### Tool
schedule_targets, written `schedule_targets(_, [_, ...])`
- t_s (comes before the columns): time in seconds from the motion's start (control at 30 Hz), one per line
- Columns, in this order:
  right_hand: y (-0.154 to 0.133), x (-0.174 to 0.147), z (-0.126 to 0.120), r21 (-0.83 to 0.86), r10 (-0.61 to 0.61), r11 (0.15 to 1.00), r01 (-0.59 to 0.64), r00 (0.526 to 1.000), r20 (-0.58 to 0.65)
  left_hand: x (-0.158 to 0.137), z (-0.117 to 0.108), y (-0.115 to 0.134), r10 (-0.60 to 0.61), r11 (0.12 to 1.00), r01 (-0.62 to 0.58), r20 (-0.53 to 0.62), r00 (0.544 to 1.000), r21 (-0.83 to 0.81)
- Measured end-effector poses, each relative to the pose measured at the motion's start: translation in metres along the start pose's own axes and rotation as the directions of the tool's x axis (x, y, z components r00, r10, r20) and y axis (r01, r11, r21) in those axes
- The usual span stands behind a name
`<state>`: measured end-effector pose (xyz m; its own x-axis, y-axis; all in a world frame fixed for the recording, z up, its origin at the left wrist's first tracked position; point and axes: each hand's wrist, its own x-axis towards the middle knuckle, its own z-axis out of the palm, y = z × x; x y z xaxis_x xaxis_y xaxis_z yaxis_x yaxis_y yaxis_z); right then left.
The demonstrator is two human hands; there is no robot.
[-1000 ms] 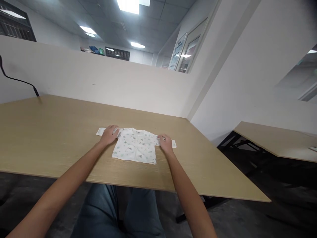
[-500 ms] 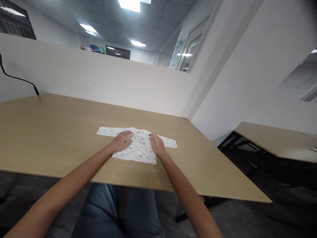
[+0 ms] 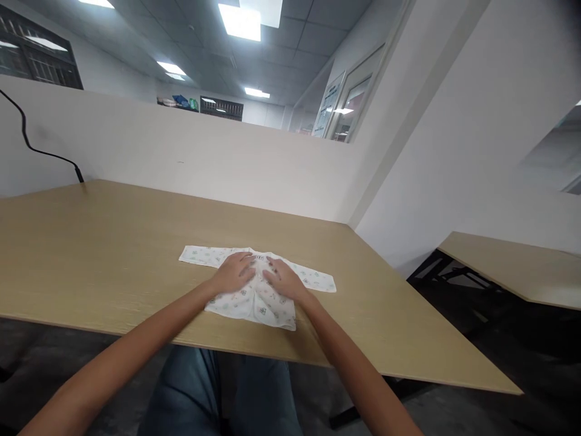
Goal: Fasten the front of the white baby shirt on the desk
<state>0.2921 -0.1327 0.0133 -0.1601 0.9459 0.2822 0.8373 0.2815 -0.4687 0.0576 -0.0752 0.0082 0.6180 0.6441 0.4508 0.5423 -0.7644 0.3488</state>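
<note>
On the wooden table [image 3: 113,242], the left hand [image 3: 236,274] and right hand [image 3: 284,280] are lying flat, fingers spread, pressing the little shirt [image 3: 254,297].

shirt [image 3: 254,303] on table [image 3: 91,254], hands [image 3: 236,275] atop

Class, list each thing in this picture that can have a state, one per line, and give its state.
baby shirt: lying flat on the table, sleeves spread out to both sides
left hand: open, palm down on the shirt's chest
right hand: open, palm down on the shirt beside the left
table: bears the shirt
black cable: hangs down to the table's far corner
ceiling lights: lit
</note>
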Motion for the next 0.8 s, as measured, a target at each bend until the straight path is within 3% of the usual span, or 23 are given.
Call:
schedule_targets(0.13, [-0.001, 0.054, -0.010, 0.077, 0.103, 0.992, -0.101, 0.994, -0.025, 0.047, 0.012, 0.000, -0.264, 0.964, 0.257, -0.115, 0.958, -0.071])
schedule_targets(0.2, [0.002, 0.068, -0.003, 0.124, 0.098, 0.988, -0.096, 0.995, -0.012, 0.057, 0.022, -0.008, -0.322, 0.946, 0.315, -0.122, 0.939, -0.071])
schedule_targets(0.33, [0.011, 0.062, 0.020, 0.167, 0.085, 0.983, -0.077, 0.995, -0.043, 0.051, 0.031, -0.029, -0.199, 0.971, 0.200, 0.027, 0.980, -0.132])
schedule_targets(0.43, [0.015, 0.053, 0.029, 0.143, 0.048, 0.989, -0.041, 0.998, -0.049, 0.046, 0.032, -0.038, -0.134, 0.970, 0.140, 0.043, 0.990, -0.197])
schedule_targets(0.6, [0.013, 0.050, 0.027, 0.152, -0.002, 0.988, 0.012, 0.998, -0.069, 0.046, 0.035, -0.036, -0.133, 0.969, 0.129, -0.004, 0.991, -0.212])
schedule_targets(0.8, [0.011, 0.055, 0.030, 0.236, -0.002, 0.971, 0.033, 0.992, -0.129, 0.046, 0.037, -0.032, -0.216, 0.939, 0.211, 0.012, 0.976, -0.272])
